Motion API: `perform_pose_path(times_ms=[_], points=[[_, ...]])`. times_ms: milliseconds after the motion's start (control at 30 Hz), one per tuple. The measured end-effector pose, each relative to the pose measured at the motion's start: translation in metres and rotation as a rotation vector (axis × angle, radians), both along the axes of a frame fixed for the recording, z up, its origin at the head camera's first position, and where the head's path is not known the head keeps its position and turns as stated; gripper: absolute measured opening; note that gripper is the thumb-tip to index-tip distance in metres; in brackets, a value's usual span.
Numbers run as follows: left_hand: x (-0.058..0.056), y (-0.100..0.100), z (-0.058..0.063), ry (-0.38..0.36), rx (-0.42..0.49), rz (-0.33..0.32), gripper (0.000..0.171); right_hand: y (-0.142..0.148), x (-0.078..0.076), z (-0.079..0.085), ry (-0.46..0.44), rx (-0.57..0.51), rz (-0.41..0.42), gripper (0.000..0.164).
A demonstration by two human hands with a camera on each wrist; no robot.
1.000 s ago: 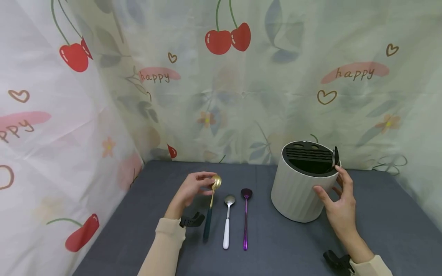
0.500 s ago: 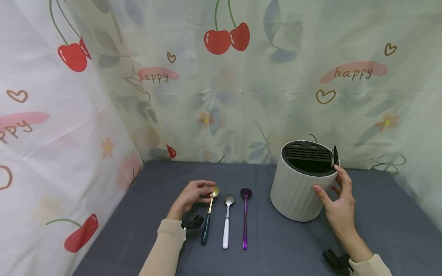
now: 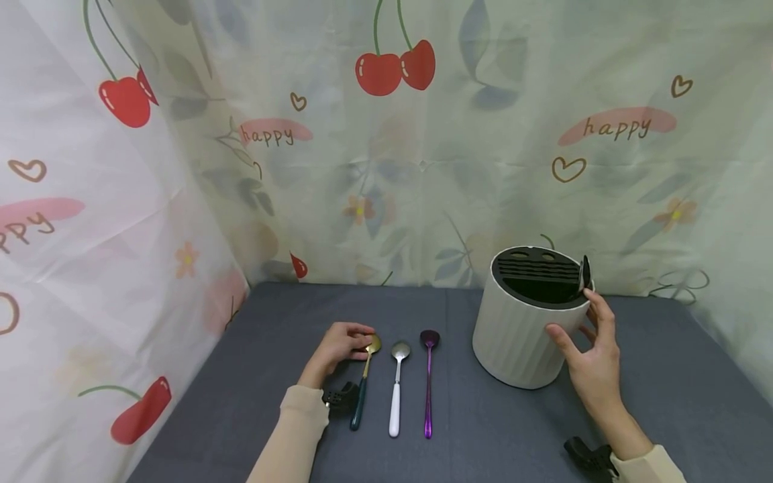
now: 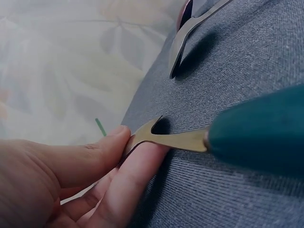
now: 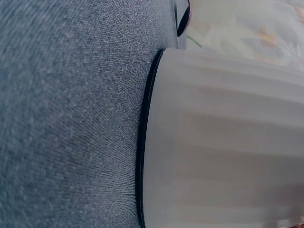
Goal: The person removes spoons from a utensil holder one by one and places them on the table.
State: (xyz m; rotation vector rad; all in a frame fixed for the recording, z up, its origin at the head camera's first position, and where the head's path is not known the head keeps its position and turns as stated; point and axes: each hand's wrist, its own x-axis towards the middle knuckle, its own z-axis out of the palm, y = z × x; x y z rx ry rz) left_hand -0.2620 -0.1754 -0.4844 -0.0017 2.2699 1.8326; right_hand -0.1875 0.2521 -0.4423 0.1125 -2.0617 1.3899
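My left hand (image 3: 339,350) pinches the gold bowl of a spoon with a dark green handle (image 3: 357,408). In the left wrist view, the thumb lies over the bowl and fingers are under it, close over the cloth; the green handle (image 4: 261,133) points away from the hand. To the right lie a spoon with a white handle (image 3: 395,402) and a slim purple spoon (image 3: 429,382), roughly parallel, bowls toward the back. My right hand (image 3: 594,369) grips the side of a pale ribbed utensil holder (image 3: 522,342), thumb at its front and fingers near the rim.
The holder's black top (image 3: 537,268) has slots and a larger opening; a dark flat piece (image 3: 586,272) stands up at its right rim. Grey cloth (image 3: 471,436) covers the table. A printed curtain (image 3: 423,201) hangs behind and along the left.
My left hand has lowered the gold-bowled spoon toward the cloth and drawn it slightly nearer. The right hand and the utensil holder stay in place.
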Motion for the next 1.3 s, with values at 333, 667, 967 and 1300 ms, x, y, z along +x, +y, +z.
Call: perform_pose_path(times_ms=[333,667,967,1300], points=[[0.0019,0.0053,0.0034,-0.001,-0.069,0.055,0.023,-0.0007,0.0017,0.0008,-0.005,-0.002,0.001,0.086],[0.0036,0.0067,0.0057,0.068,-0.195,0.056,0.021,-0.0011,0.0011,0.0017,-0.022,0.002,-0.004,0.087],[0.0030,0.0053,0.0051,0.113,-0.324,0.052,0.017,-0.0016,0.0013,0.0012,-0.031,0.004,-0.005,0.087],[0.0035,0.0059,0.0098,0.081,-0.298,0.062,0.015,-0.0016,0.0011,0.0013,-0.001,0.006,0.000,0.086]])
